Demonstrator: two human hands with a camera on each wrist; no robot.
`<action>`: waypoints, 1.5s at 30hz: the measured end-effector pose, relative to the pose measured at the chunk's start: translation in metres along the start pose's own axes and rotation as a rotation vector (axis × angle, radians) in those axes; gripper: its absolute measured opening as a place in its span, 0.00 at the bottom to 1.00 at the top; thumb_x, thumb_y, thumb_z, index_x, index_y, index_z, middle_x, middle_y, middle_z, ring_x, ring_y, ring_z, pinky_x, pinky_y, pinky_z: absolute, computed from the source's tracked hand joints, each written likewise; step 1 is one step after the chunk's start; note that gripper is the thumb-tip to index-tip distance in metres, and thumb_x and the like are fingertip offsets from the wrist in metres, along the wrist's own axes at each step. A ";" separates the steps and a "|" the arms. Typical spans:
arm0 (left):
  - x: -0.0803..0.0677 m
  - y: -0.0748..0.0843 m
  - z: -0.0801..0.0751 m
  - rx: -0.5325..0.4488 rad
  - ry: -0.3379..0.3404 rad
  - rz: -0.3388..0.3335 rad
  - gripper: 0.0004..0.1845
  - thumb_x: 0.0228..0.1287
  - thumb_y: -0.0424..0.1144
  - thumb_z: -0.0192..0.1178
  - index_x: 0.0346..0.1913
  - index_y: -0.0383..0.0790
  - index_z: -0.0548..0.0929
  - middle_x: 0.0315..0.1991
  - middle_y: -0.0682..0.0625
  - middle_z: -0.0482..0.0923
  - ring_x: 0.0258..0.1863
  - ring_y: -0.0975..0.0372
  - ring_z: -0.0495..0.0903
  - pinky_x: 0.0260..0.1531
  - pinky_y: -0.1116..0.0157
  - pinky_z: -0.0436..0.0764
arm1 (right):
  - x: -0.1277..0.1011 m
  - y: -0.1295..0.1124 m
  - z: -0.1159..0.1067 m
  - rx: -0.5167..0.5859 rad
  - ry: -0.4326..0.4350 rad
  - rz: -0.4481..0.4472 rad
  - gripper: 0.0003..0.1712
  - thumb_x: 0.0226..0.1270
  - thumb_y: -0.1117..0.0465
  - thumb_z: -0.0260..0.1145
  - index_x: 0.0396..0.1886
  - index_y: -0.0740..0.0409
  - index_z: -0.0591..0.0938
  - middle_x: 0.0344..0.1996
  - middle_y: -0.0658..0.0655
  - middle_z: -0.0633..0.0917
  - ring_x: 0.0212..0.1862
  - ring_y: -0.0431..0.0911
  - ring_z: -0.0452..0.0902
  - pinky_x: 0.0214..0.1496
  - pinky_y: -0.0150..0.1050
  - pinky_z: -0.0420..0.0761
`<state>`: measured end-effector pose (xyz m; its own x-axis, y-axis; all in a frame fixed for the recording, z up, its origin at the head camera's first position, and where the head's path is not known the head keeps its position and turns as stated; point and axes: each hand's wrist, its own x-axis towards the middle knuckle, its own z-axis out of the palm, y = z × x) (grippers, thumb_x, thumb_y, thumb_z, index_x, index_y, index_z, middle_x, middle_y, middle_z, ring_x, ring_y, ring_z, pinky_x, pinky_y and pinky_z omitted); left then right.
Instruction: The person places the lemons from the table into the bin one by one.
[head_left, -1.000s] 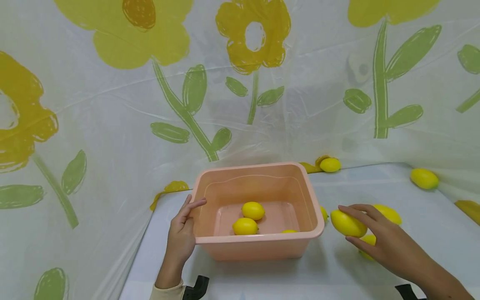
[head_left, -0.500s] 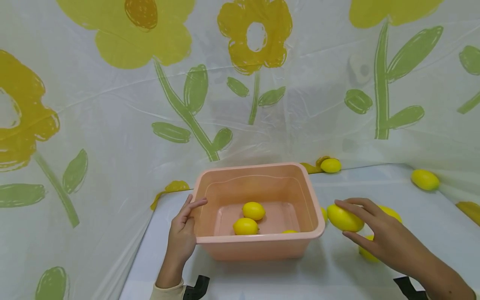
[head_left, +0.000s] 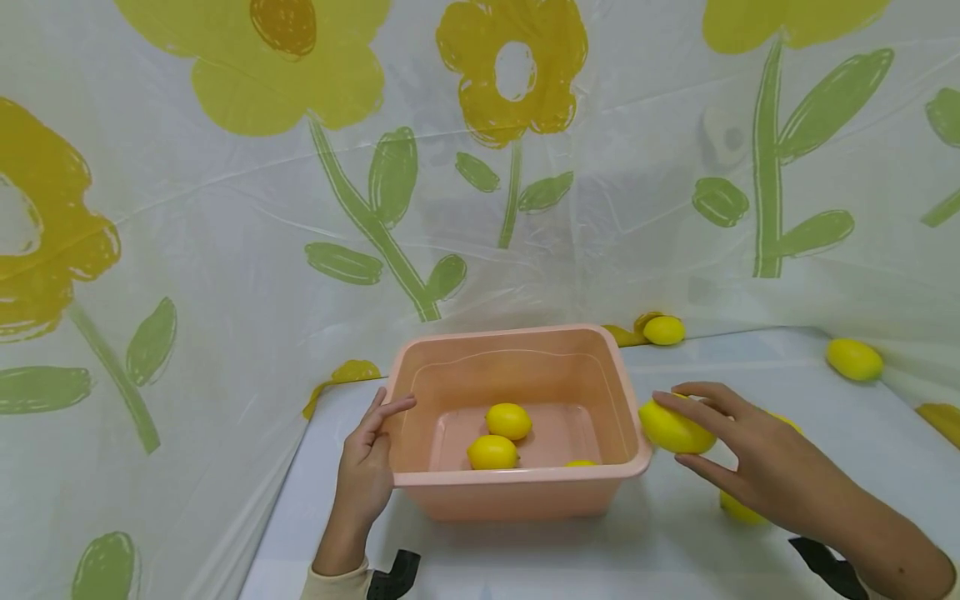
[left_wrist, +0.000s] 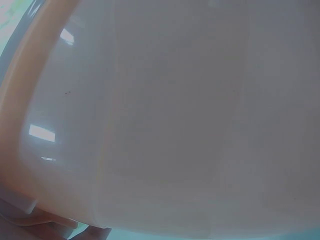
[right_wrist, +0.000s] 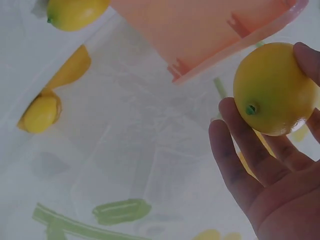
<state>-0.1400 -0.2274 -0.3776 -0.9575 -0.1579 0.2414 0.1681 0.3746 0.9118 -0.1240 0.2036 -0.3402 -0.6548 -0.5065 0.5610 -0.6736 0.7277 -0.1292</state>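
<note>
A pink plastic basin (head_left: 517, 492) stands on the white table, tipped somewhat toward me. Inside it lie two lemons, one (head_left: 508, 422) behind the other (head_left: 492, 452), and part of a third (head_left: 580, 463) shows above the front rim. My left hand (head_left: 365, 471) grips the basin's left rim; the basin's wall (left_wrist: 175, 120) fills the left wrist view. Just off the basin's right rim, my right hand (head_left: 757, 446) holds a lemon (head_left: 677, 427) between thumb and fingers. That lemon (right_wrist: 272, 90) shows its green stem end in the right wrist view.
Behind the right hand, a lemon (head_left: 738, 507) lies partly hidden, and another peeks out above the knuckles. Farther back are a lemon (head_left: 664, 330) by the cloth edge and one (head_left: 855, 359) at the right. A flowered sheet (head_left: 247, 250) hangs behind the table.
My right hand has carried the lemon leftward and slightly up, to the basin's right rim. The left hand and the basin have stayed put.
</note>
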 end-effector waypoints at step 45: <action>-0.001 0.001 0.001 -0.003 -0.007 -0.015 0.29 0.69 0.21 0.35 0.56 0.46 0.84 0.67 0.49 0.76 0.80 0.64 0.48 0.77 0.45 0.52 | 0.065 -0.009 0.029 0.245 -0.311 -0.073 0.39 0.59 0.58 0.76 0.70 0.42 0.72 0.59 0.49 0.77 0.43 0.37 0.76 0.42 0.31 0.83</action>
<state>-0.1391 -0.2264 -0.3774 -0.9615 -0.1572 0.2252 0.1541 0.3697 0.9163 -0.1703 0.1513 -0.3265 -0.6495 -0.6960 0.3061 -0.7593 0.5721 -0.3102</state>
